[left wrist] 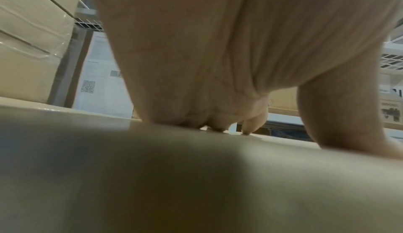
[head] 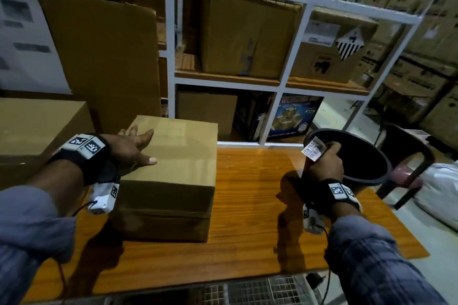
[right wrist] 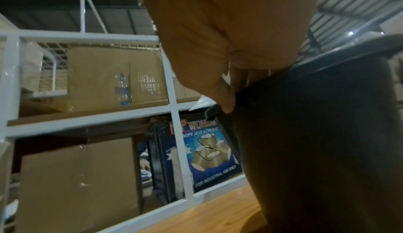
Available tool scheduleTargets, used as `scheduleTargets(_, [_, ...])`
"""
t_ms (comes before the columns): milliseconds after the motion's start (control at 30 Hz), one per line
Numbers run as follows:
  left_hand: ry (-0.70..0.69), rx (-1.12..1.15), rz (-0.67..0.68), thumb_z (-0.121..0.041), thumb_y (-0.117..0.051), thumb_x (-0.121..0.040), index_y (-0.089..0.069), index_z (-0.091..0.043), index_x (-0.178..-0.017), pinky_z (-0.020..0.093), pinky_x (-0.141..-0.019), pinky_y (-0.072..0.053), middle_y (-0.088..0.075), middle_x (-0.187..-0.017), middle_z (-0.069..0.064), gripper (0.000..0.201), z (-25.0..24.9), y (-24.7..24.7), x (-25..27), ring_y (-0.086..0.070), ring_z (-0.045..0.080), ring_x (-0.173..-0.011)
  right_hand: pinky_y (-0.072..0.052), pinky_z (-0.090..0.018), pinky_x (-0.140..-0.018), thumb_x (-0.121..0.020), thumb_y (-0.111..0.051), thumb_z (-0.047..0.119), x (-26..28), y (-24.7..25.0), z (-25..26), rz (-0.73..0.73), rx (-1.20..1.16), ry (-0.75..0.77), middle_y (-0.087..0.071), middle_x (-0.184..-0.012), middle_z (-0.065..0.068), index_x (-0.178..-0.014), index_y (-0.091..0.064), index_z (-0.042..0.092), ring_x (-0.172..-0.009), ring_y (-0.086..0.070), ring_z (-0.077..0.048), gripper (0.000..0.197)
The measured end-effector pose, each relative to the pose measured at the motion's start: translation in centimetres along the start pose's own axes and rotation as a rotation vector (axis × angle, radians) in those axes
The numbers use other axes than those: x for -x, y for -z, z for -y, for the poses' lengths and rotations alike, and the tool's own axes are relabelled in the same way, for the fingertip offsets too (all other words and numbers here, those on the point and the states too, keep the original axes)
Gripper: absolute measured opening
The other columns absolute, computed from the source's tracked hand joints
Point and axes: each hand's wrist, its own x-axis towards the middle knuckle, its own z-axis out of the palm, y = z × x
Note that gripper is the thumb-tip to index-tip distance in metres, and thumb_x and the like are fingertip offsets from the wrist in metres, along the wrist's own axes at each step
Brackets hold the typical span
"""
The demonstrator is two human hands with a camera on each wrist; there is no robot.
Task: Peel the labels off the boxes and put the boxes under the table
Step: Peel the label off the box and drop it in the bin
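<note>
A plain brown cardboard box (head: pixel 178 163) stands on the wooden table (head: pixel 252 205) left of centre. My left hand (head: pixel 135 147) lies flat on its top with the fingers spread; in the left wrist view the fingers (left wrist: pixel 248 126) press on the box top (left wrist: pixel 196 185). My right hand (head: pixel 324 163) pinches a peeled white label (head: pixel 312 149) printed with QR codes, held at the near rim of a black bin (head: pixel 359 158). In the right wrist view the label (right wrist: pixel 202 103) shows as a white corner beside the bin wall (right wrist: pixel 316 142).
A larger cardboard box (head: pixel 37 131) sits to the left, with a tall one behind it. A white metal rack (head: pixel 280 96) of cartons and a blue tape carton (head: pixel 290 116) stands behind the table. A dark chair (head: pixel 406 161) is at the right.
</note>
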Motion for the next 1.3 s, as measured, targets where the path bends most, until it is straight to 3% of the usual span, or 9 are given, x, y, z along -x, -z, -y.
scheduleTargets(300, [0.026,-0.093,-0.016,-0.061,-0.065,-0.092,0.009,-0.041,-0.163,0.062,-0.124,0.006,0.023,-0.170,0.004,0.104,-1.5,0.5,1.3,0.020,0.037,-0.156,-0.044,-0.039,-0.074,-0.087,-0.077,0.017,3.1,0.2,2.4,0.091,-0.133,0.123,-0.067,-0.108,-0.025,-0.116,-0.034,0.016,-0.096,-0.068,-0.045,0.052])
scheduleTargets(400, [0.061,-0.189,-0.055,-0.053,-0.064,-0.097,-0.009,-0.031,-0.166,0.058,-0.124,-0.017,0.001,-0.173,0.012,0.090,-3.3,0.4,2.4,-0.007,0.041,-0.157,-0.047,-0.040,-0.075,-0.085,-0.079,0.016,4.9,0.3,3.3,0.136,-0.133,0.179,-0.068,-0.109,-0.024,-0.117,-0.035,0.015,-0.098,-0.069,-0.044,0.054])
scheduleTargets(500, [0.056,-0.189,-0.099,-0.036,-0.072,-0.095,-0.037,-0.025,-0.156,0.048,-0.101,-0.048,-0.036,-0.160,0.012,0.071,-5.3,0.3,2.5,-0.045,0.034,-0.136,-0.054,-0.046,-0.080,-0.083,-0.080,0.014,6.9,0.7,3.9,0.187,-0.120,0.210,-0.068,-0.110,-0.022,-0.119,-0.037,0.012,-0.102,-0.069,-0.044,0.056])
scheduleTargets(700, [-0.159,-0.058,-0.129,-0.022,-0.071,-0.096,-0.030,-0.034,-0.160,0.024,-0.065,-0.045,-0.050,-0.152,0.003,0.077,-12.2,-3.4,3.1,-0.059,0.017,-0.109,-0.055,-0.043,-0.081,-0.081,-0.086,0.027,7.8,2.0,3.2,0.365,-0.169,0.205,-0.067,-0.103,-0.007,-0.112,-0.041,0.020,-0.090,-0.068,-0.028,0.055])
scheduleTargets(800, [-0.304,-0.046,-0.154,-0.026,-0.068,-0.100,-0.033,-0.029,-0.160,0.031,-0.085,-0.052,-0.055,-0.146,0.003,0.069,-16.6,-5.6,4.1,-0.060,0.019,-0.113,-0.061,-0.052,-0.084,-0.096,-0.068,0.022,6.9,2.5,2.1,0.308,-0.352,0.090,-0.071,-0.099,-0.009,-0.097,-0.051,0.026,-0.082,-0.075,-0.028,0.018])
scheduleTargets(900, [-0.389,-0.057,-0.185,-0.039,-0.060,-0.104,-0.028,-0.018,-0.163,0.038,-0.116,-0.038,-0.033,-0.167,0.006,0.071,-20.4,-7.4,4.2,-0.038,0.028,-0.149,-0.048,-0.029,-0.077,-0.098,-0.065,0.016,6.1,3.3,0.8,0.117,-0.303,0.077,-0.070,-0.089,-0.002,-0.095,-0.066,0.019,-0.086,-0.068,-0.024,0.004])
scheduleTargets(1033, [-0.382,0.129,-0.174,-0.037,-0.060,-0.104,-0.037,-0.006,-0.155,0.035,-0.101,-0.045,-0.047,-0.156,0.014,0.063,-25.4,-10.2,4.0,-0.049,0.032,-0.138,-0.038,-0.022,-0.077,-0.095,-0.069,0.013,5.0,3.3,-1.4,0.087,-0.227,0.017,-0.071,-0.093,-0.005,-0.097,-0.075,0.009,-0.099,-0.067,-0.027,0.008])
scheduleTargets(1167, [-0.330,0.199,-0.079,-0.061,-0.072,-0.079,-0.013,-0.009,-0.163,0.037,-0.113,-0.039,-0.038,-0.159,0.013,0.115,-27.2,-14.1,0.0,-0.044,0.035,-0.140,-0.035,-0.020,-0.075,-0.093,-0.071,0.016,4.5,3.2,-1.1,0.141,-0.178,0.032,-0.074,-0.095,-0.004,-0.093,-0.077,0.013,-0.094,-0.065,-0.021,0.007])
scheduleTargets(1300, [-0.303,0.247,-0.040,-0.076,-0.076,-0.033,-0.038,-0.016,-0.150,0.046,-0.098,-0.057,-0.061,-0.138,0.007,0.137,-26.6,-17.1,-7.6,-0.064,0.031,-0.116,-0.039,-0.025,-0.074,-0.086,-0.069,0.013,4.5,2.7,-1.4,0.123,-0.186,0.048,-0.073,-0.086,-0.006,-0.084,-0.072,0.013,-0.084,-0.063,-0.023,0.004])
